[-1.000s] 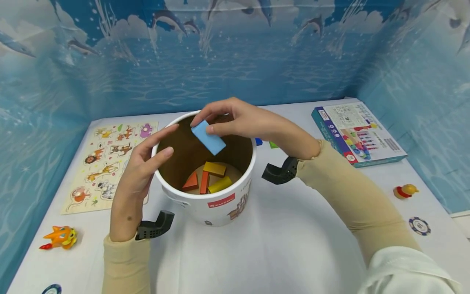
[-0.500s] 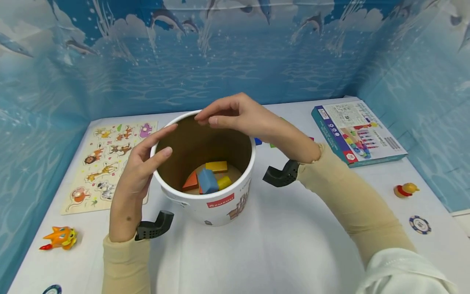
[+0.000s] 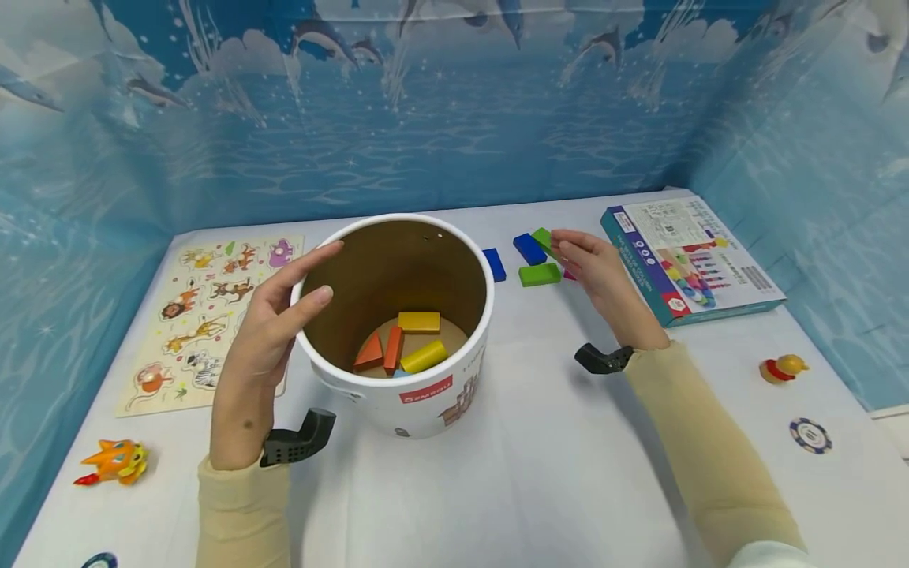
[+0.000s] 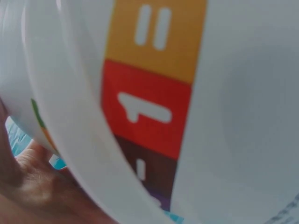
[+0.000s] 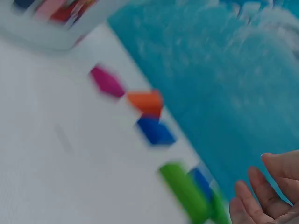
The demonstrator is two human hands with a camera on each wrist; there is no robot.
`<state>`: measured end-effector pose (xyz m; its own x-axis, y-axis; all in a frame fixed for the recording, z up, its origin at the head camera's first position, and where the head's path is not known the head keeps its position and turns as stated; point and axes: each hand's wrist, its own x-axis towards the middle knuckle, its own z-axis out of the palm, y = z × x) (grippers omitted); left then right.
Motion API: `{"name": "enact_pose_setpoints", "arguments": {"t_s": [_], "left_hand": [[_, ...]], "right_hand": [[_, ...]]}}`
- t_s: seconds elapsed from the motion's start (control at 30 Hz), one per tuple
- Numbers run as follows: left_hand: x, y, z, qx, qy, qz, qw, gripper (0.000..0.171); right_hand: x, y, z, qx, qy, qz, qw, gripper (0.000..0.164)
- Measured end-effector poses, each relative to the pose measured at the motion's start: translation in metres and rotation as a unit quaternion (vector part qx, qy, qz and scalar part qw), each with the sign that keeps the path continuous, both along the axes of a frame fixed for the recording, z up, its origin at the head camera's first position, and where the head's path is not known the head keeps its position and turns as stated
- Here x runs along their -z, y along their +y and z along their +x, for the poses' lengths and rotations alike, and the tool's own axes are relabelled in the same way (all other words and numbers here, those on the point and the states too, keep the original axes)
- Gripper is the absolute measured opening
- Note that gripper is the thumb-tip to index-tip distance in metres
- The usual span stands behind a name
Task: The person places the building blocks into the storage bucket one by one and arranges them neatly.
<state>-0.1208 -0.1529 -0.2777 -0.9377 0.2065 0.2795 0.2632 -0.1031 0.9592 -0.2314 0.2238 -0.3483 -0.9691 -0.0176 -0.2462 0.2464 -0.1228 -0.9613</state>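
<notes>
My left hand [image 3: 266, 347] steadies the tub [image 3: 398, 394] at frame centre while my right hand [image 3: 600, 272] reaches the loose blocks.

My left fingers curl over the tub's near-left rim, I judge to keep it from sliding; yellow and orange blocks [image 3: 405, 347] lie at its bottom. Right of centre, my right fingers are relaxed and slightly apart, holding nothing, tips just beside the green block [image 3: 539, 274], with a blue block [image 3: 529, 248] just behind it and another [image 3: 493, 264] close to the tub's wall. The box [image 3: 692, 256] lies just right of that hand, crowding it; the animal puzzle [image 3: 213, 315] sits at left.
</notes>
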Motion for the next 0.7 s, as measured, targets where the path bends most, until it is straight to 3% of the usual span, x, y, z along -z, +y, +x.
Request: {"name": "enact_pose_setpoints", "arguments": {"t_s": [0.1, 0.17, 0.23, 0.37, 0.43, 0.53, 0.63, 0.7], "left_hand": [[0.0, 0.0, 0.0, -0.001, -0.001, -0.001, 1.0, 0.042], [0.001, 0.0, 0.0, -0.001, 0.0, 0.0, 1.0, 0.042], [0.0, 0.0, -0.001, -0.002, 0.001, 0.0, 1.0, 0.042], [0.001, 0.0, -0.001, -0.002, 0.001, 0.001, 1.0, 0.042], [0.0, 0.0, -0.001, -0.001, 0.002, -0.001, 1.0, 0.042], [0.0, 0.001, -0.001, -0.001, 0.002, -0.002, 1.0, 0.042], [0.0, 0.0, -0.001, -0.001, 0.001, -0.002, 1.0, 0.042], [0.0, 0.0, -0.001, 0.0, 0.0, -0.003, 1.0, 0.042]], "right_hand": [[0.032, 0.014, -0.003, -0.013, -0.007, 0.084, 0.996, 0.038], [0.044, 0.018, -0.005, -0.034, 0.023, 0.147, 0.988, 0.039], [0.051, 0.018, -0.008, -0.068, 0.068, 0.223, 0.97, 0.04], [0.06, 0.015, -0.011, -0.114, 0.149, 0.372, 0.909, 0.043], [0.063, 0.013, -0.011, -0.12, 0.175, 0.418, 0.883, 0.042], [0.067, 0.011, -0.009, -0.111, 0.198, 0.454, 0.862, 0.041], [0.067, 0.009, -0.006, -0.104, 0.209, 0.473, 0.85, 0.04], [0.065, 0.009, -0.003, -0.107, 0.208, 0.477, 0.847, 0.039]]}}
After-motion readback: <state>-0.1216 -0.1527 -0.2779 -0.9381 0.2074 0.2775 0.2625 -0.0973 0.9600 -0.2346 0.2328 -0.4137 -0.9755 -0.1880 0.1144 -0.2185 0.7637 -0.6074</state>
